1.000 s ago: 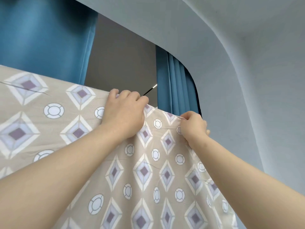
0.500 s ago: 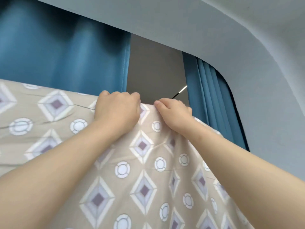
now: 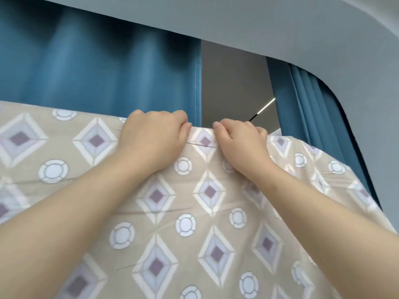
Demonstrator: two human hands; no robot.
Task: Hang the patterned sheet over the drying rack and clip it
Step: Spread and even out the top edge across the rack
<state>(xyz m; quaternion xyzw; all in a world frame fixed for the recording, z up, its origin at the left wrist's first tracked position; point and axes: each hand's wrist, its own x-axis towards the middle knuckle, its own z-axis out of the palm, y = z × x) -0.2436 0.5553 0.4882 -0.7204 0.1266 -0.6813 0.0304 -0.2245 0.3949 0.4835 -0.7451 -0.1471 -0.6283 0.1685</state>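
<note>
A beige sheet (image 3: 194, 223) printed with purple diamonds and white circles hangs in front of me, its top edge running across the view at hand height. My left hand (image 3: 151, 137) grips that top edge with fingers curled over it. My right hand (image 3: 239, 141) grips the same edge just to the right, thumb on the near side. A short span of cloth stretches between the two hands. The rack bar under the fold is hidden by the cloth. No clip is in view.
Blue curtains (image 3: 97, 67) hang behind the sheet on the left, and more blue curtain (image 3: 302, 108) on the right, with a grey gap (image 3: 233, 87) between them. A grey ceiling (image 3: 280, 22) curves overhead. A thin dark rod (image 3: 261, 111) with a bright tip pokes up behind my right hand.
My right hand has moved left along the top edge and now sits close beside my left hand. The view has shifted, and more sheet shows to the right of my right hand.
</note>
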